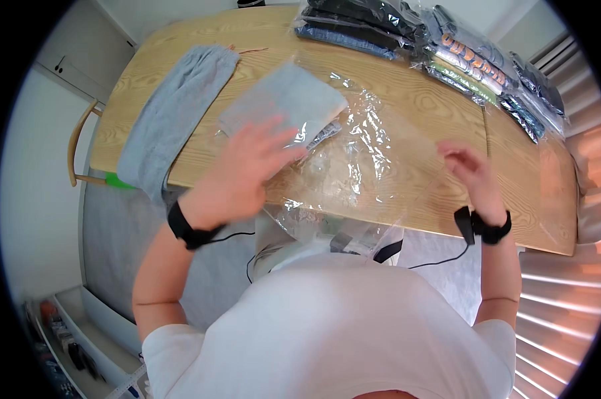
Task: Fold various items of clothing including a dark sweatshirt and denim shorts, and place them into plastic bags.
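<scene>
A folded light grey garment (284, 93) lies on the table, with a clear plastic bag (363, 143) around or against its right side. I cannot tell how much of the cloth is inside. Blurred by motion, my left hand (250, 163) is over the garment's near edge, its fingers spread and palm down. My right hand (472, 169) is raised at the right with fingers curled together, seemingly pinching the bag's thin edge. The crinkled, shiny film stretches between both hands and hangs over the table's front edge toward my lap.
Grey trousers (181, 116) lie lengthwise on the wooden table (427, 100) at the left, overhanging its edge. Bagged dark clothes (354, 30) and more bagged garments (473, 63) are stacked at the back right. A chair (81, 143) stands at the left. Cables run from both wristbands.
</scene>
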Tool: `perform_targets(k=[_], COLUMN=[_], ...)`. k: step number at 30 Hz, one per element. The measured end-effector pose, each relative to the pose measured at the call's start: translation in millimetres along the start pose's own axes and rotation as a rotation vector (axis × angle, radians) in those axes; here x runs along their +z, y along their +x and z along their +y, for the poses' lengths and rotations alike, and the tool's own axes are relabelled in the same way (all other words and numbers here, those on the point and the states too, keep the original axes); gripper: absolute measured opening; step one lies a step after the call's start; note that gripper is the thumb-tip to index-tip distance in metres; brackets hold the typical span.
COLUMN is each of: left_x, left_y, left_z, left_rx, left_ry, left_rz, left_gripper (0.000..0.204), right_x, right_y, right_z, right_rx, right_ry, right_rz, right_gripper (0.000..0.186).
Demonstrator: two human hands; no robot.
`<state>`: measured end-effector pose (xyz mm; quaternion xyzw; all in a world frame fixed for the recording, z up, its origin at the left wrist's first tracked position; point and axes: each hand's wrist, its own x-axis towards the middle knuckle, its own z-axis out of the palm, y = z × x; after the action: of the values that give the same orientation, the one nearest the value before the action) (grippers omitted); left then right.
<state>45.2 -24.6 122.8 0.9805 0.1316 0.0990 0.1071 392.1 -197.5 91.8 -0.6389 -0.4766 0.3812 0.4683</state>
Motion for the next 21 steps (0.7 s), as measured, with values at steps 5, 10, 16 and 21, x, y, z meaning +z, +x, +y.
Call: perform_targets(k=[5, 10, 16, 21], left_x=[52, 84, 44, 13], left_y=[-31, -59, -88, -55], left_z=[40, 27, 28, 76], left_rx=[-0.126, -0.189, -0.277, -0.105], left_ry=[-0.003, 0.054, 0.008, -0.219], left_rz=[-0.032, 0.050, 0.091, 0.001], left_gripper=[0.059, 0.052, 0.054, 0.047], right_x=[-41, -5, 12, 32], right_y=[74, 93, 80, 31], right_z=[51, 47, 16, -31], right_rx=[0.093, 0.322, 0.105, -0.070], right_ry=[0.015, 0.143, -0.039, 0.022], right_rz=[-0.111, -0.380, -0.252, -0.324], right_gripper=[0.034, 0.035, 0.022, 0.019])
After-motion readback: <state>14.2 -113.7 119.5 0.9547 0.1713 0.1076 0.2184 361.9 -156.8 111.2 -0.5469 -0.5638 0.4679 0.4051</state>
